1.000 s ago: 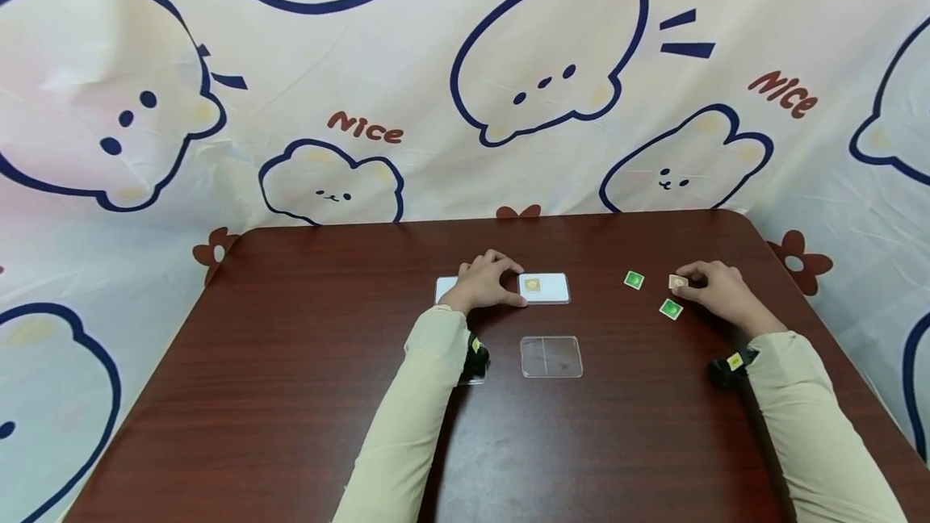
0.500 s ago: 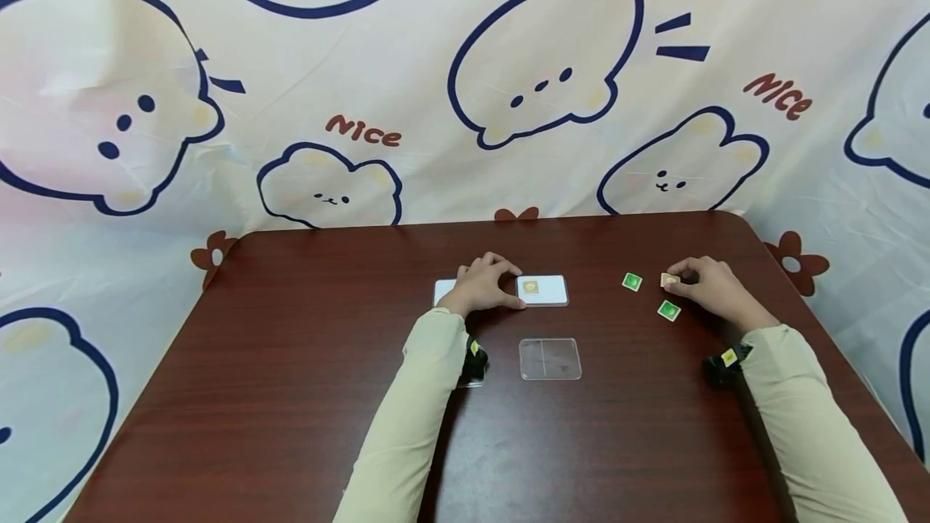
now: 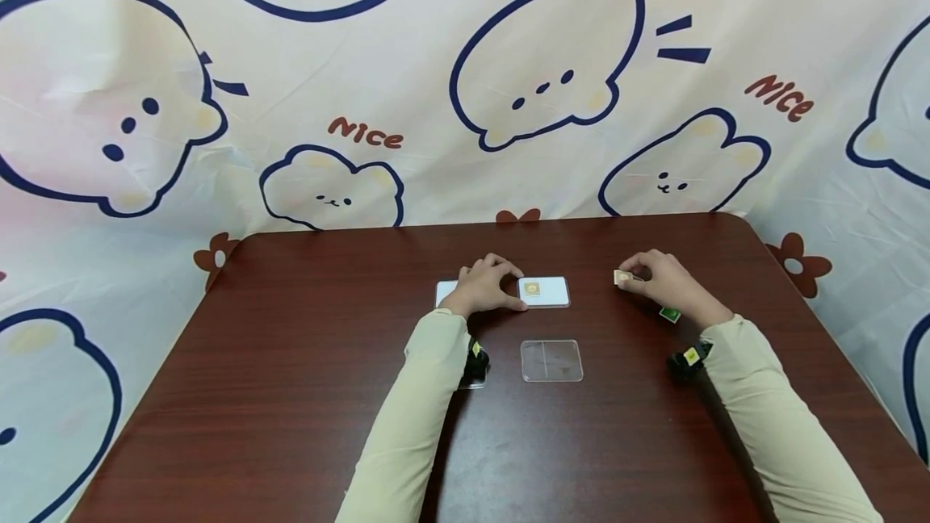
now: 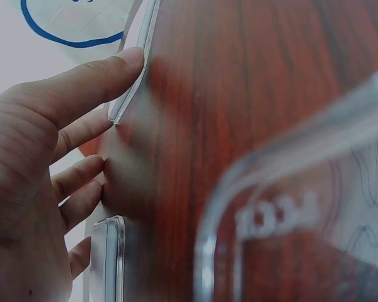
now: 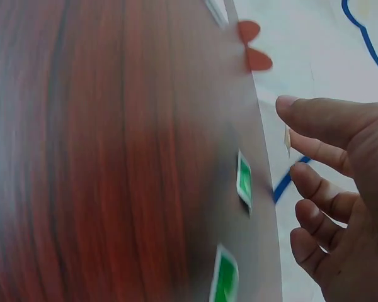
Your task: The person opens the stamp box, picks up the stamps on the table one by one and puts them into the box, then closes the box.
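My left hand (image 3: 483, 285) spans the left end of a flat white case (image 3: 554, 292), its thumb at the near edge and a finger at the far edge. On that case lies a small yellowish square (image 3: 533, 289). Between thumb and index finger, my right hand (image 3: 667, 285) pinches a small beige square tile (image 3: 621, 278), held over the table to the right of the case. Two green-faced tiles show below this hand in the right wrist view: one green tile (image 5: 244, 179) and a nearer green tile (image 5: 225, 277).
A second white case (image 3: 444, 290) lies left of the first, partly behind the left hand. Nearer me sits a clear plastic lid (image 3: 552, 361); another clear piece (image 3: 474, 384) peeks out under the left wrist. A printed cloth (image 3: 429, 87) hangs behind the brown table (image 3: 291, 361).
My right hand has moved left with the beige tile, lifting it from beside the green tiles and now covering one of them in the head view. The left hand has stayed at the white case.
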{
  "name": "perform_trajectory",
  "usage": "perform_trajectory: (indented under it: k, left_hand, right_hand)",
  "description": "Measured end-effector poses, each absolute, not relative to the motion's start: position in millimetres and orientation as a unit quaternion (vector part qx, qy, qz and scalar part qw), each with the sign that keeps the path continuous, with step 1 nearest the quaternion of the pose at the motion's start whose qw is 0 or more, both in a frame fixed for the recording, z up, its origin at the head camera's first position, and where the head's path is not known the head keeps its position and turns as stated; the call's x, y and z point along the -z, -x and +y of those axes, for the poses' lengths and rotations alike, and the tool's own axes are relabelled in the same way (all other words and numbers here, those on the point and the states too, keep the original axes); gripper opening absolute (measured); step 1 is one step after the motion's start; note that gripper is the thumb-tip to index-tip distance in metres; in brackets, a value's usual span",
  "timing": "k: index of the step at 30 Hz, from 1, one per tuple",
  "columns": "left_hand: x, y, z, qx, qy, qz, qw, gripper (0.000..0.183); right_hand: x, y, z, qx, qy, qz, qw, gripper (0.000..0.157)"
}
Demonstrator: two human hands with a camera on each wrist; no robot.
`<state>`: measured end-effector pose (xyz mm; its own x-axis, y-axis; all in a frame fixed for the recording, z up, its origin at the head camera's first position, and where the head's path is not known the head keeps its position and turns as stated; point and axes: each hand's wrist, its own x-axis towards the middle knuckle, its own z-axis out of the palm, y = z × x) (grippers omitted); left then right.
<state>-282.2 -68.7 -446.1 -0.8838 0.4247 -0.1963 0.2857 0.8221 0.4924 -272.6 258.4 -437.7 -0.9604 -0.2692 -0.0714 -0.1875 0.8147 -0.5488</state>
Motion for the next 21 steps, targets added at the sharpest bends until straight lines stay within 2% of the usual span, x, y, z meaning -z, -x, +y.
perform_trajectory:
  k: [12, 21]
  left_hand:
    - [448, 285, -69, -0.226, -0.192, 0.943, 0.148, 0.056]
    - [449, 286, -69, -0.225, -0.193, 0.943, 0.152, 0.056]
  right_hand:
    - [443, 278, 206, 0.288, 0.158, 0.942, 0.076, 0.026]
    - [447, 280, 185, 0.286, 0.184, 0.937, 0.077, 0.023]
